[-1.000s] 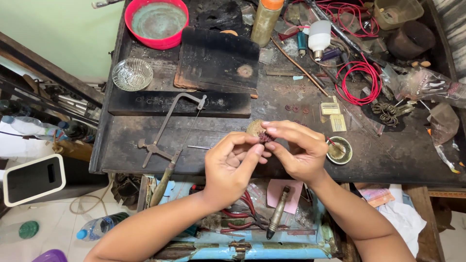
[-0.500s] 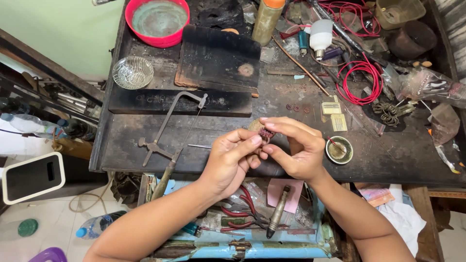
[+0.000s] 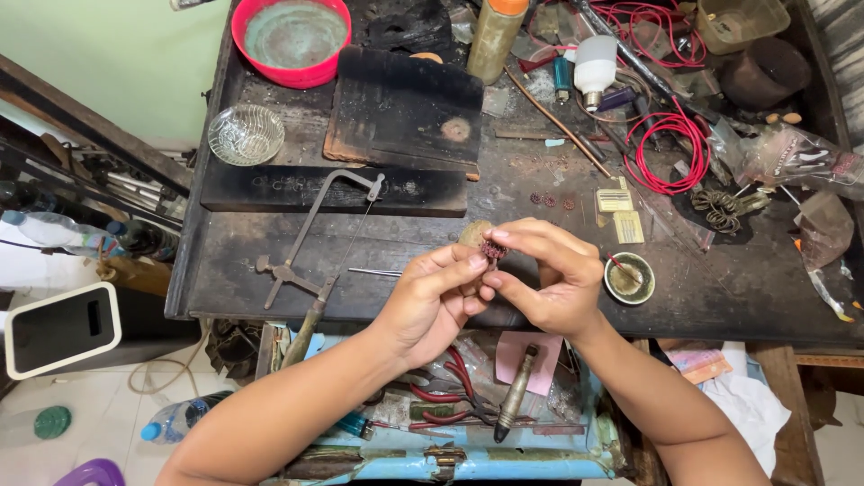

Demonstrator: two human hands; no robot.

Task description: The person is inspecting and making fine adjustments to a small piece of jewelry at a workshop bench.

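Note:
Both hands meet over the front edge of a dark workbench (image 3: 720, 297). My left hand (image 3: 432, 301) and my right hand (image 3: 544, 274) pinch a small reddish, ring-shaped metal piece (image 3: 491, 249) between their fingertips. Most of the piece is hidden by the fingers. A small tan block (image 3: 472, 233) lies on the bench just behind the hands. Several similar small reddish pieces (image 3: 549, 200) lie on the bench farther back.
A jeweller's saw (image 3: 310, 243) lies left of the hands, a small round dish (image 3: 629, 278) right of them. Red bowl (image 3: 291, 38), glass bowl (image 3: 246, 134), charred board (image 3: 405, 108), red wire coil (image 3: 670, 153) sit behind. Red-handled pliers (image 3: 450, 396) and a tool (image 3: 517, 391) fill the open drawer below.
The hands stay together on the small piece; the fingers have shifted slightly around it, turning it a little. Nothing else on the bench has moved.

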